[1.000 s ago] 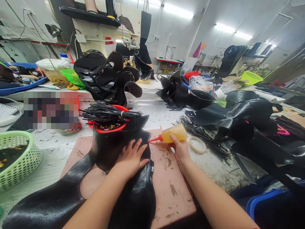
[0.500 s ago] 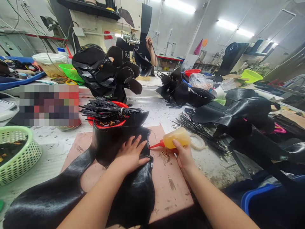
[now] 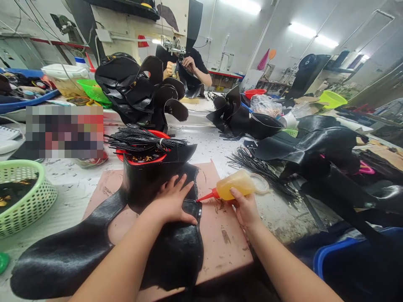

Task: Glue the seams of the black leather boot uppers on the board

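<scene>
The right hand [image 3: 247, 206] has its grip clasped round a red-nozzled squeeze bottle [image 3: 233, 184] — tip at the right edge of the black leather piece [image 3: 181, 247]. The left hand [image 3: 171, 203] lies splayed on that piece, grip released; beneath it is a pink board [image 3: 225, 256].

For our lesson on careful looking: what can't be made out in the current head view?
All in the head view:
Black piece, area under the left hand: covered by that hand.
Some fingers of the right hand: behind the bottle.
Green basket, left side: cut by picture edge.
Pixelated patch: contents blurred out.
</scene>
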